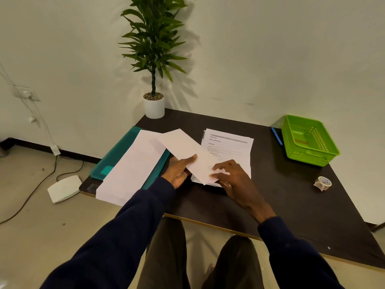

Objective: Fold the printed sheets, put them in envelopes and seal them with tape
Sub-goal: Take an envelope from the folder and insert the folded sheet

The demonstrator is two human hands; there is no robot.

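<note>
A long folded white sheet (183,147) lies slanted across the middle of the dark table (291,201). My left hand (180,170) grips its near left edge, thumb on top. My right hand (233,176) presses fingertips onto its near end. Under that end rests a stack of printed sheets (229,144) with text facing up. A long white envelope or sheet (131,167) lies on a teal folder (116,157) at the left. A roll of clear tape (322,183) sits at the right.
A green plastic basket (308,140) stands at the far right with a blue pen (276,136) beside it. A potted plant (154,105) occupies the far corner. On the floor to the left lie a white device (63,188) and cables.
</note>
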